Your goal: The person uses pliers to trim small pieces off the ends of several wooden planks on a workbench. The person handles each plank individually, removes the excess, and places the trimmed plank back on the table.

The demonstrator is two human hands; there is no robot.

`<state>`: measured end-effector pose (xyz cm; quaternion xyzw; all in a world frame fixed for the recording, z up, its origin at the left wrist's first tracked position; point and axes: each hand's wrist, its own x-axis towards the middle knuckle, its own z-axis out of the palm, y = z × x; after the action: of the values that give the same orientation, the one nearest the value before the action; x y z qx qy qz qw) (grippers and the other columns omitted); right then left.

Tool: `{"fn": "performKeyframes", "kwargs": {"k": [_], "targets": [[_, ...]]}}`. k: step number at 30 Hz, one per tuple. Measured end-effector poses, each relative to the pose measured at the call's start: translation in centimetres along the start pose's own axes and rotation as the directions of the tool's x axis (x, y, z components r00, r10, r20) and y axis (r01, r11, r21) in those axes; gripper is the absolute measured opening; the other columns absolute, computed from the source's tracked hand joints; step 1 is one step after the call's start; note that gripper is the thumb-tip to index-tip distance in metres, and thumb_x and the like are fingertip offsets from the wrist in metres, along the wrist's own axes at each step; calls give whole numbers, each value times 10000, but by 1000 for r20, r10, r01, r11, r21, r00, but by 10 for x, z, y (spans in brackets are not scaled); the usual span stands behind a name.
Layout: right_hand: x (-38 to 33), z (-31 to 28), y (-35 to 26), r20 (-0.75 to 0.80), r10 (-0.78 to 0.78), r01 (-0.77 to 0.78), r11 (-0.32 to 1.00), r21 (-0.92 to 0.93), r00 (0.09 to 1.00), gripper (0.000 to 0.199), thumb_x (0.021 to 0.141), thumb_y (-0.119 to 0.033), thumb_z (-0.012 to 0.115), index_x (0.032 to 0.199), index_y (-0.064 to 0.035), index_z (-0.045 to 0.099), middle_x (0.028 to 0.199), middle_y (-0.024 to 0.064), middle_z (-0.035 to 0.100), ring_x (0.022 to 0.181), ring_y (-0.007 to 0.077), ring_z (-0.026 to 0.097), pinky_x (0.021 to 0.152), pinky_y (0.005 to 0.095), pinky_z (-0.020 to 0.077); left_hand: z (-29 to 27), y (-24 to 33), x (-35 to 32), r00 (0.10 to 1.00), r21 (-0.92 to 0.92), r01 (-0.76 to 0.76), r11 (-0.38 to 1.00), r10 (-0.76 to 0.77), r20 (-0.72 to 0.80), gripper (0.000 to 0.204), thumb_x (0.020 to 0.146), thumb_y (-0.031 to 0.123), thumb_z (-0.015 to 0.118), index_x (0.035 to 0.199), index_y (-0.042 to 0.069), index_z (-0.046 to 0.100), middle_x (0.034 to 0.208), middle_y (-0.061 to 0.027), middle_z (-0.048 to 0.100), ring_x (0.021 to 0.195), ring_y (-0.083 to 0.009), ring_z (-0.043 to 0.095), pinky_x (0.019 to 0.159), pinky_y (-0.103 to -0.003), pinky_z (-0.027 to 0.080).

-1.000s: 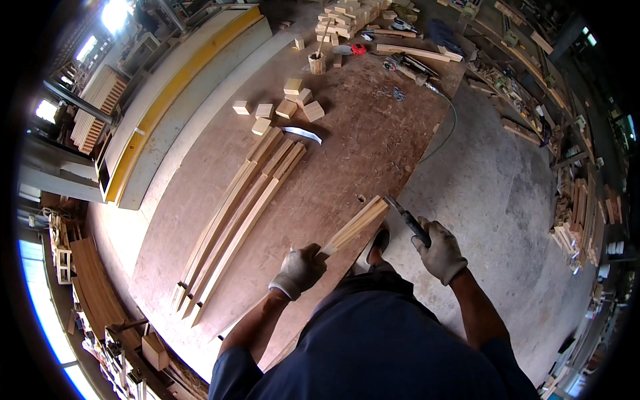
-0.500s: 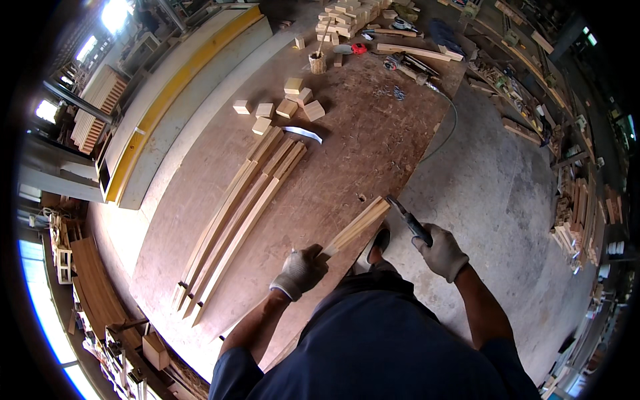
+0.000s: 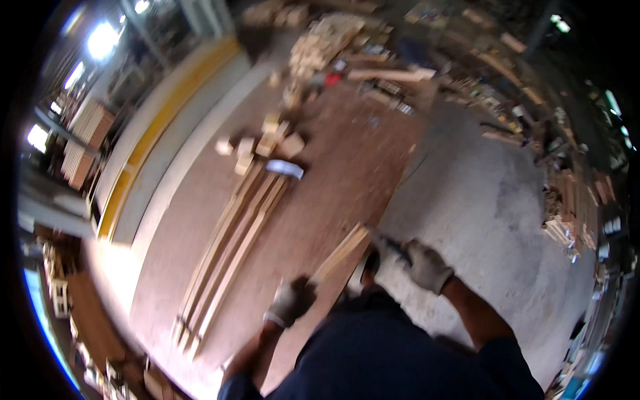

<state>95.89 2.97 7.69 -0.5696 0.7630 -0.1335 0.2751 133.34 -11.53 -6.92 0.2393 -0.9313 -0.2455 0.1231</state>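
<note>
My left hand (image 3: 291,301), in a grey glove, is closed on the near end of a short wooden strip (image 3: 341,250). The strip slants up and to the right over the table edge. In my gloved right hand (image 3: 428,267) is a dark-handled hand tool (image 3: 395,249). Its tip lies at or very near the strip's far end; blur hides whether they touch, and its exact kind cannot be made out. To the left, several long wooden strips (image 3: 230,267) lie side by side on the brown tabletop (image 3: 307,207).
Beyond the long strips lie a white curved piece (image 3: 285,168) and several wooden blocks (image 3: 270,137). A larger block pile (image 3: 327,43) and assorted tools sit at the far end. Concrete floor (image 3: 467,187) borders the table's right; stacked wood (image 3: 567,207) stands farther right.
The whole view has shifted and blurred, with the table's far end now higher in it. Both hands keep their hold on strip and tool, which stay close together.
</note>
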Motion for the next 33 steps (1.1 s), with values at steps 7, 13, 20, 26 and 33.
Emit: {"fn": "performKeyframes", "kwargs": {"k": [7,13,20,26,33], "targets": [[11,-3,-1,49,-8,7,1000,26,999,381,945,-302,672,1178,-6,617,1141,253,667,1123,438,640,960,500,509,14,-15,2,995,52,5,999,-10,103,117,847,234,642,840,171,740,857,-56,661,669,-335,672,602,-531,545],[9,-29,-21,321,156,-234,947,221,934,282,937,-220,680,1098,-3,599,921,187,712,802,292,706,743,415,552,-30,33,24,989,76,130,989,-134,56,132,843,237,647,863,157,750,837,-87,658,654,-344,668,593,-513,548],[1,-16,3,518,-14,-424,555,716,856,329,958,-215,702,1203,-2,644,970,82,702,764,157,664,667,307,542,-32,34,12,912,-110,410,905,-406,60,136,858,255,654,886,138,719,851,-109,697,684,-379,692,602,-525,554],[13,6,-60,482,-79,-483,-293,826,873,319,985,-139,674,1274,-14,622,1022,91,711,927,168,701,793,309,599,-61,48,40,841,-334,542,772,-502,204,234,838,279,708,968,84,718,861,-170,744,844,-368,735,747,-487,587],[40,55,3,310,66,-317,217,923,948,346,1009,-183,614,1301,1,606,957,102,706,735,187,694,649,334,584,-6,9,60,945,-3,321,947,-320,72,321,865,287,674,1128,109,720,1076,-193,736,936,-414,707,871,-518,571]]}}
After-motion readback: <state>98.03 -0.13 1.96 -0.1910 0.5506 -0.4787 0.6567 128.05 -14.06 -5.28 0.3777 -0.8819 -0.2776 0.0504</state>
